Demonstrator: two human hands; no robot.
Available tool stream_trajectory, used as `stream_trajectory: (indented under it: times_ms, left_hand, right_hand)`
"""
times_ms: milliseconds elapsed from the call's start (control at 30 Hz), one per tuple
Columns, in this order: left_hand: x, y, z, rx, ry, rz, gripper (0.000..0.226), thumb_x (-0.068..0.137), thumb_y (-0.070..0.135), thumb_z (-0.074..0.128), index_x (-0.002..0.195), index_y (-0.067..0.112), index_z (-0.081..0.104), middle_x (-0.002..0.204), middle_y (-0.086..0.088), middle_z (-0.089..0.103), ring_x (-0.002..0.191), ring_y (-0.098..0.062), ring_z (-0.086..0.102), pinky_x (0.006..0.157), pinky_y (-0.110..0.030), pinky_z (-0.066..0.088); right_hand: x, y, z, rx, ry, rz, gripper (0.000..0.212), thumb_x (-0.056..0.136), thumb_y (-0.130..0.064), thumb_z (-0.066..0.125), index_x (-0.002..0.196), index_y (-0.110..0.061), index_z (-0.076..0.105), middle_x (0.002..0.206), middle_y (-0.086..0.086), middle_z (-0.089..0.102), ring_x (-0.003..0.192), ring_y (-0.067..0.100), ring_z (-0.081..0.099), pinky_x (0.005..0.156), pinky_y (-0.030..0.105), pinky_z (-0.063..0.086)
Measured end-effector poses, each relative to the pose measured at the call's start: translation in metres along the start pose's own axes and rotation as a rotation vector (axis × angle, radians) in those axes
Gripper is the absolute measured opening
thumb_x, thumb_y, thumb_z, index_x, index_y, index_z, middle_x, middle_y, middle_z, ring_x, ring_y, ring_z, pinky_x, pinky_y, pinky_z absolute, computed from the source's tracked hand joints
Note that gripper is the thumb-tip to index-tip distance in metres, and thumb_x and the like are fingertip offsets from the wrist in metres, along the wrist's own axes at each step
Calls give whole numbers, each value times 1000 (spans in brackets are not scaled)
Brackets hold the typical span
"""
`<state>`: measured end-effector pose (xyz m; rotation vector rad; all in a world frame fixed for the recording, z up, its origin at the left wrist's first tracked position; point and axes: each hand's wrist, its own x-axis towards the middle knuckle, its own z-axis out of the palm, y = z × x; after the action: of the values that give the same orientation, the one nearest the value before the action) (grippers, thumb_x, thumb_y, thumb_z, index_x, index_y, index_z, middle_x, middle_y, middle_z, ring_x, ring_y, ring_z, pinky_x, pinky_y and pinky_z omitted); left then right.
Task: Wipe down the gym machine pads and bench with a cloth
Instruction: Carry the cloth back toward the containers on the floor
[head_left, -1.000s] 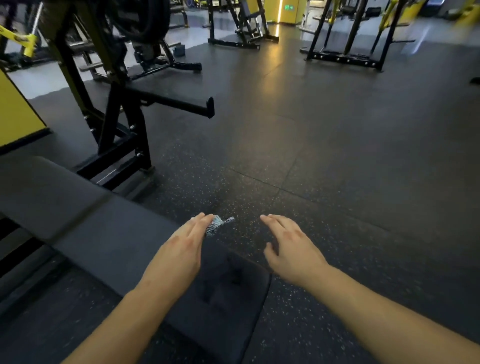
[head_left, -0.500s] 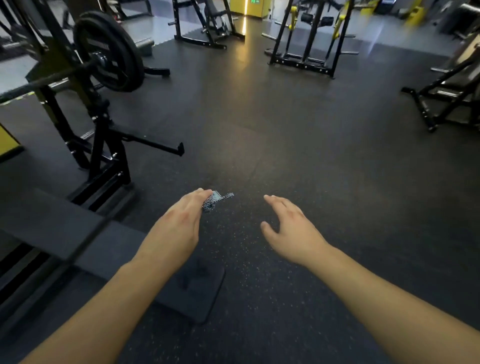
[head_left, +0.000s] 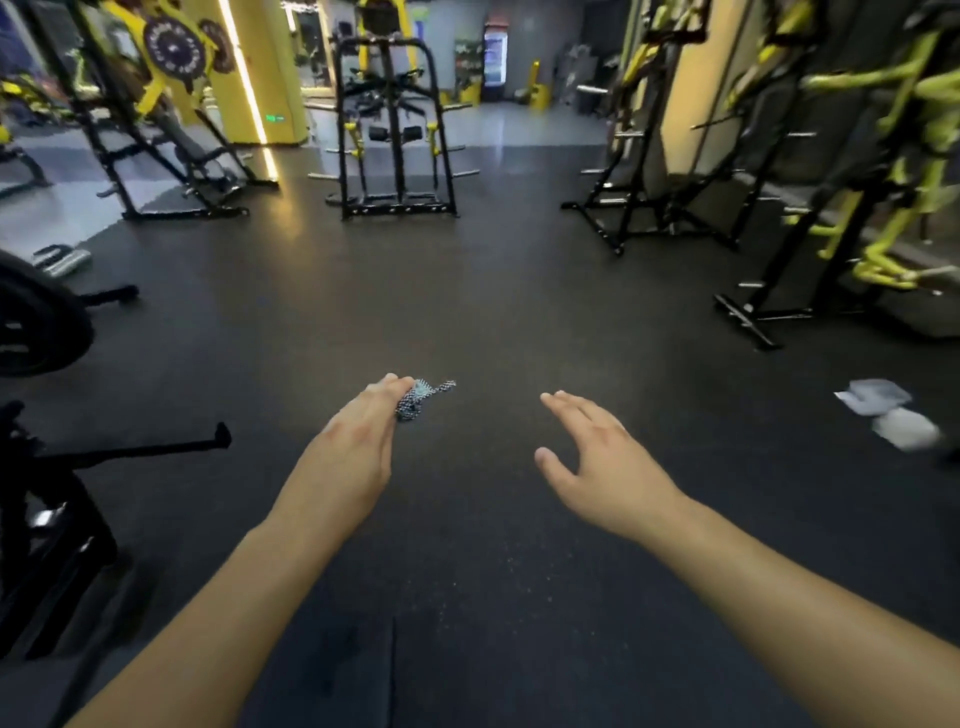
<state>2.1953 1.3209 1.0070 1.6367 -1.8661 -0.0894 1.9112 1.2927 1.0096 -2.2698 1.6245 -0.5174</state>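
The left hand (head_left: 358, 441) pinches one small patterned cloth (head_left: 418, 399) at its fingertips, held out over the dark floor (head_left: 467, 312). One right hand (head_left: 597, 462) hangs beside it, fingers spread and holding nothing. Both forearms reach forward, palms down.

Black-and-white checked cloth (head_left: 418, 399); dark speckled floor (head_left: 467, 312); yellow-and-black machines (head_left: 883, 156).

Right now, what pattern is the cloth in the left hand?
Dark-and-white speckled weave with some pale blue on the cloth; head view.

No legible text, labels or signs.
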Motion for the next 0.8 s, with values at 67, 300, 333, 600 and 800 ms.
stream_trajectory:
  times_ms: [67,300,333,600,800]
  left_hand:
    - [20,30,16,-15,-29,74,43,106,9,48,146,24,51,153,6,51,139,-14,49,109,-26,39]
    - [77,155,108,-123,-140,285,44,108,10,42,149,26,47,155,7,47,142,-12,45,111,-25,36]
    - [84,171,122,-131,-152,300,44,108,11,42,149,26,47,156,7,47,142,-13,46,111,-26,36]
    - [141,311,237,-175,-253,391,43,110,18,38,150,33,43,158,11,44,143,-11,43,112,-30,39]
    - [185,419,316,-223,-280,436,42,110,16,38,148,33,45,156,12,45,141,-11,45,104,-26,40]
  right_hand:
    - [-20,22,-22,-13,28,68,67,101,-49,48,161,-34,21,167,-13,20,154,7,13,123,28,18]
    - [-67,130,-99,-43,102,303,67,101,-47,50,161,-30,23,168,-9,19,154,9,13,120,25,15]
    - [-71,147,-108,-40,111,335,68,101,-48,50,160,-30,24,168,-9,19,154,9,13,121,26,16]
    - [-88,301,-179,-17,161,483,68,101,-48,50,160,-31,24,168,-9,19,154,10,14,122,27,16]
    - [-99,413,-233,-6,213,566,69,101,-49,50,161,-32,22,168,-11,17,154,8,12,123,29,17]
